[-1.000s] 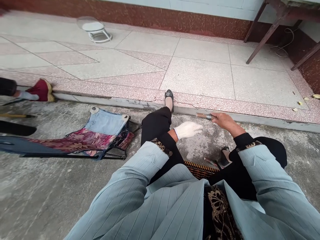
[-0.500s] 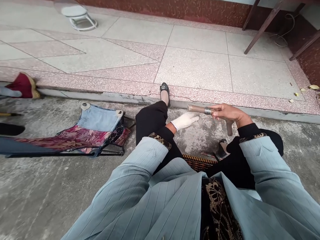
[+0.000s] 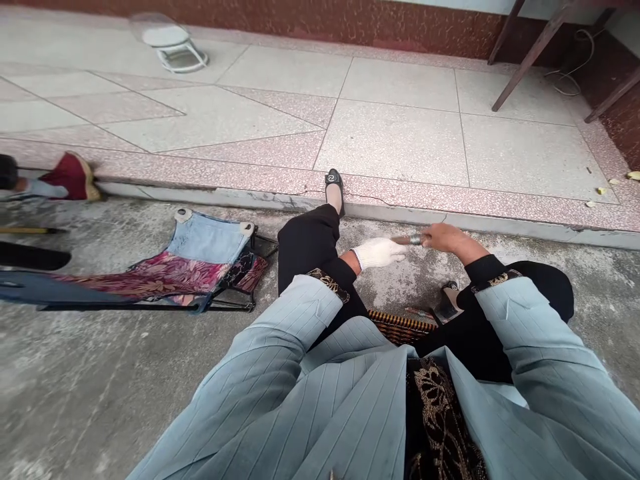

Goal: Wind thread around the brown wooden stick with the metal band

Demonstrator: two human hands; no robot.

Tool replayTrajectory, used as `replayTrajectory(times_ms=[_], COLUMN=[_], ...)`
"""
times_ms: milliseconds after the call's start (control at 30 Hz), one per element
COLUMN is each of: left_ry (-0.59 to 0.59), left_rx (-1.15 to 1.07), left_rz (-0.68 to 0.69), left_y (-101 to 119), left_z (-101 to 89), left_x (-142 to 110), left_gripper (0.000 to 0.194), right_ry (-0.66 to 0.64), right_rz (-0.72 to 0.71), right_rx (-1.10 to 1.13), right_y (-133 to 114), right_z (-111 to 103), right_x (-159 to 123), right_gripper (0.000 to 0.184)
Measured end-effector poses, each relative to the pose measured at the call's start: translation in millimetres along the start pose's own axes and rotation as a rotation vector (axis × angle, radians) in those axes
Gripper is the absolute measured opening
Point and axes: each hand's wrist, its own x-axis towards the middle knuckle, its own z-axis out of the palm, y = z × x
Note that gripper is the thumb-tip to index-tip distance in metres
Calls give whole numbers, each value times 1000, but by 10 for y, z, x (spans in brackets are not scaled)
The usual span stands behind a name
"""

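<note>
My right hand [image 3: 444,239] is bare and closed around a brown wooden stick [image 3: 400,240] with a band of wire wound round it. The stick points left, and its far end lies at the upper edge of my left hand [image 3: 380,253]. A white knit glove covers that hand. Its fingers are drawn together and point right; whether anything small is pinched in them is hidden. Below both hands, between my legs, shows the rim of a dark woven basket [image 3: 403,328]. A thin reddish object [image 3: 419,312] lies just beyond it.
A low folding lounger [image 3: 200,260] stands on the concrete to my left. Another person's red shoe [image 3: 73,177] rests by the raised tiled step [image 3: 395,143]. A white stool [image 3: 180,50] is farther back, and wooden table legs [image 3: 530,57] stand at upper right.
The stick swung up into fuller view, showing a second downward piece, then dropped back. Its left end now meets the gloved hand, where a second ago they were apart.
</note>
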Motion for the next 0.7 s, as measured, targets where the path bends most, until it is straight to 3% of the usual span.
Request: replayTrajectory(times_ms=[100,167,233,300,400,467,533,600,700], left_ry=[11,22,32,77,146,121,63,46,107], left_rx=[36,-47,-201,-403,-683,-736,-670,-595,-537], left_rz=[-10,18,59,56,-13,-39,-51,-76,-127], left_y=[-5,-16,-25,-16,58,138,188,133,-222], left_z=[-43,-78,-119,-155,-160,-115,-67,-91,-392], left_x=[-24,-36,-46,-53,-63,-67,-65,-53,-27], left_gripper=[33,34,35,40,49,51,50,49,46], right_ry=[-294,-520,-638,-562,-290,-126,27,166,210], right_rz=[-134,-294,-447,-518,-487,-412,-285,-126,34], right_rx=[-67,109,358,622,1027,1244,1316,1162,542], right_y=[-25,42,145,238,291,269,225,173,80], right_z=[30,-2,-72,-150,-194,-162,-107,-61,-24], right_x=[-31,-63,-109,-161,-193,-155,-80,-6,35], right_gripper=[21,28,40,48,45,41,40,37,30])
